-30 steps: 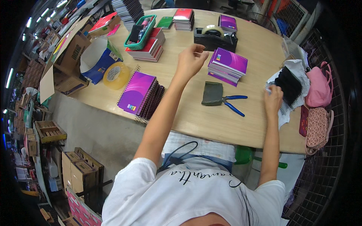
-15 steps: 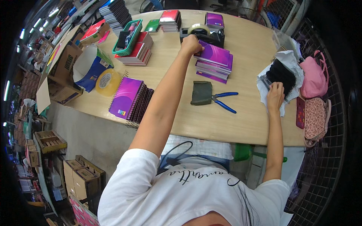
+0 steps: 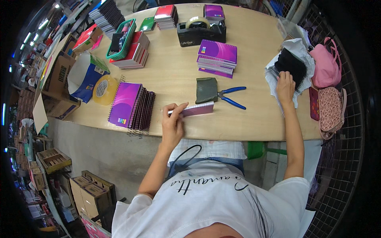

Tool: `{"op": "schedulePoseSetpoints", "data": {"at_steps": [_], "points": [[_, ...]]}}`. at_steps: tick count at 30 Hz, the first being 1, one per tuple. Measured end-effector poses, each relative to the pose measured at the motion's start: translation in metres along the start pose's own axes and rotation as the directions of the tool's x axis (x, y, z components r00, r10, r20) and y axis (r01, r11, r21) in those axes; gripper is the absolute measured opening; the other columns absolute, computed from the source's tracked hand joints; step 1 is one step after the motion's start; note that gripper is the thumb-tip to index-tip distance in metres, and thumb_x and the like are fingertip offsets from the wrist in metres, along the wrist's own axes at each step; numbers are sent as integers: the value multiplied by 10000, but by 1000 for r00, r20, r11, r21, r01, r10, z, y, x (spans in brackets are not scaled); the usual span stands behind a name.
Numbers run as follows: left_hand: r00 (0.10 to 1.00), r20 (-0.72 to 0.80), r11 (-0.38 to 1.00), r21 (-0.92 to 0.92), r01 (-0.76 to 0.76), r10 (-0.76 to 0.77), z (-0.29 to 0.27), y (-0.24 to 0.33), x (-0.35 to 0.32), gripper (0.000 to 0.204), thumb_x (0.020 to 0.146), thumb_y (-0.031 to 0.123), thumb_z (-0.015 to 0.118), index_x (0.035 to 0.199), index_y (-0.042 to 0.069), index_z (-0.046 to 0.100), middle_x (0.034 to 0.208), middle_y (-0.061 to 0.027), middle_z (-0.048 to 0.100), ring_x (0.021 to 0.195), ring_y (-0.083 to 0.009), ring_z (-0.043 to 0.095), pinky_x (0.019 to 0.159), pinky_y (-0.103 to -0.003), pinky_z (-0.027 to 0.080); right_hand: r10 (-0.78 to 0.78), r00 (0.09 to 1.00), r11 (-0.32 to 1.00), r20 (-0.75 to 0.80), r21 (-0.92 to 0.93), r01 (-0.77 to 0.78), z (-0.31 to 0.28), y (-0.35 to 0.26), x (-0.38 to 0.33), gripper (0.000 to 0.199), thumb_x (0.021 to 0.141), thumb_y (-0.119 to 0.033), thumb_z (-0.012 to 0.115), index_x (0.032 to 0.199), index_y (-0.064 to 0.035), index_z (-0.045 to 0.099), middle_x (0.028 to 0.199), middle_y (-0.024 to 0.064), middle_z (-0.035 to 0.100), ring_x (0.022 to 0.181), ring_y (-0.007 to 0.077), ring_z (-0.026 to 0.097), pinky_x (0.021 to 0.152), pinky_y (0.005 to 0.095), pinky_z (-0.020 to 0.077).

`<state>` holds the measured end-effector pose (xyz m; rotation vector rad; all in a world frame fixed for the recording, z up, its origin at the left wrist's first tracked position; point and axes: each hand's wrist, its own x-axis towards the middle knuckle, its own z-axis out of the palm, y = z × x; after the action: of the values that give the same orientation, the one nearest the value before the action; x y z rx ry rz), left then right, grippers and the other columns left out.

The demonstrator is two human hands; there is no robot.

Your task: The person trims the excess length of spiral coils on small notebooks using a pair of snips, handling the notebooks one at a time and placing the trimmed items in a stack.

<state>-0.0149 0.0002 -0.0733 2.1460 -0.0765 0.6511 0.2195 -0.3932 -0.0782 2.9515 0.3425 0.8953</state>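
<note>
Near the front edge of the table, my left hand [image 3: 172, 126] is closed on a small purple notebook [image 3: 199, 109], held on edge with its pages toward me. On the right, my right hand [image 3: 285, 87] bends its fingers together at the near edge of a pile of black wire binding coils [image 3: 293, 65], lying on crumpled white paper [image 3: 271, 77]. A stack of purple notebooks [image 3: 217, 51] lies beyond the blue-handled pliers [image 3: 234, 90], whose jaws meet a dark grey-green block [image 3: 206, 91]. Left of my left hand stands a pile of purple notebooks with wire coils [image 3: 125, 105].
A black tape dispenser [image 3: 201, 35] stands at the back. Further left are a green basket [image 3: 127, 47] on red notebooks, a yellow tape roll [image 3: 105, 90] and a cardboard box [image 3: 59, 79]. A pink bag [image 3: 325, 65] and patterned pouch [image 3: 330, 109] lie at the right edge.
My left hand has drawn back from the far purple stack to the front edge, bringing a notebook with it. My right hand stays at the black coils.
</note>
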Motion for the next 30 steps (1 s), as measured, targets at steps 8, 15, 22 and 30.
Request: {"op": "schedulePoseSetpoints", "data": {"at_steps": [8,15,22,30], "points": [[989,-141,997,-75,32,-42,28,-1,-2,223,797,125,748,969,31,639,964,-114,473,950,-261,467,824,-353,423,-197,977,795,-75,571,204,-64,-50,4,258,869,-30,567,1125,-31,598,937,150,591,869,349,589,713,382,469],[994,-97,993,-114,32,-43,26,0,9,183,787,101,749,918,19,650,928,-108,470,933,-256,459,778,-334,432,-368,911,374,186,927,-38,-119,-150,-41,194,843,-56,657,1024,-67,726,838,125,659,717,222,611,628,339,464],[994,-87,992,-120,49,-60,25,-3,12,191,791,98,743,930,13,643,926,-111,464,924,-252,459,784,-337,433,-324,943,295,75,955,25,-101,-172,-43,161,806,-41,695,964,-29,719,890,121,684,804,243,641,723,334,504],[985,-143,987,-136,81,-101,31,-1,11,187,791,90,743,926,13,639,921,-110,469,914,-252,456,793,-338,429,-409,899,122,158,986,-118,-105,-174,-44,121,794,-9,680,913,-9,704,850,128,671,809,264,641,742,340,503]]}}
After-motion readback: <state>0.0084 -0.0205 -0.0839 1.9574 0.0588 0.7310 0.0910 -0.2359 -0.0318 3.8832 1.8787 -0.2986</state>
